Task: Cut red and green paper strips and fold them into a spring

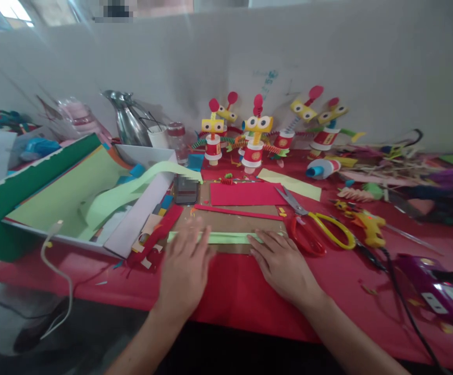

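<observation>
A pale green paper strip [230,238] lies crosswise on a brown cardboard sheet [232,248], with a lengthwise line along it that looks like a fold or a second layer. Over its left end is my left hand [185,265], fingers stretched out and slightly blurred. My right hand [283,265] rests its spread fingertips on the right part of the strip, palm down. Neither hand grips anything. Just beyond lies a thin red paper strip [237,212], and behind that a red paper rectangle [245,194].
Yellow-and-red-handled scissors [333,229], a yellow glue gun [372,229] with a black cord and a purple device [437,291] lie right. Left are a white box [140,224] of coloured paper and a phone [186,190]. Several paper-cup robot figures [253,153] stand along the wall.
</observation>
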{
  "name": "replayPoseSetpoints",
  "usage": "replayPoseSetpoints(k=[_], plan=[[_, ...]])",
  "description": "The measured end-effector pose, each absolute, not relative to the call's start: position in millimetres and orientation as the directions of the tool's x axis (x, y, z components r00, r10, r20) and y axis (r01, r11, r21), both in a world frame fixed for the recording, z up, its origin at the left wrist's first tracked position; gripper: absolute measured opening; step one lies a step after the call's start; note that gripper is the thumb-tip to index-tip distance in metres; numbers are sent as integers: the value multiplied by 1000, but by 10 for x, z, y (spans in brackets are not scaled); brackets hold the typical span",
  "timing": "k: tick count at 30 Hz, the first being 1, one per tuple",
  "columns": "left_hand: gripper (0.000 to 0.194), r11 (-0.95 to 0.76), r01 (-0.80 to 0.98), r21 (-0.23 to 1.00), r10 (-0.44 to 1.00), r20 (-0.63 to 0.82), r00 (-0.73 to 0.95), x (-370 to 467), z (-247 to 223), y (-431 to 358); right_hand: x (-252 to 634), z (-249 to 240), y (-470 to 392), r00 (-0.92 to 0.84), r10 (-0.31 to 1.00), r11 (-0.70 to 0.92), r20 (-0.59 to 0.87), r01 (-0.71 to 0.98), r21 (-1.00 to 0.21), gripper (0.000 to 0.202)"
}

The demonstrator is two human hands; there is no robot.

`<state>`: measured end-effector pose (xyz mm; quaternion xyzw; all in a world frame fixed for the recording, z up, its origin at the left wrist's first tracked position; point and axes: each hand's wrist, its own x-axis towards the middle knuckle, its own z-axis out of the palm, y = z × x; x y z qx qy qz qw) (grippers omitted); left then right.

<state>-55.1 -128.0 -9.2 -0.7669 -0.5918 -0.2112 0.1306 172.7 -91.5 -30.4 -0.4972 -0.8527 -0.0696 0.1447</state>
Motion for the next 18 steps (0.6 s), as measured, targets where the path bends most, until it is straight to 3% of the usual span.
replayPoseSetpoints(k=[2,6,13,18], plan=[[53,-357,933,55,887,332,320,-437,-167,-1229,1732,-305,-905,-465,821,501,331,865,-29,34],[58,-266,961,79,946,214,244,-427,-318,-1215,1756,-317,-891,-458,813,509,360,859,-54,32],[58,-122,992,45,963,247,107,-772,-346,-1332,1859,-366,-835,-352,848,460,395,860,-220,26],[56,-113,992,49,931,354,88,-790,-270,-1286,2006,-380,-682,-236,915,352,328,865,-359,25]])
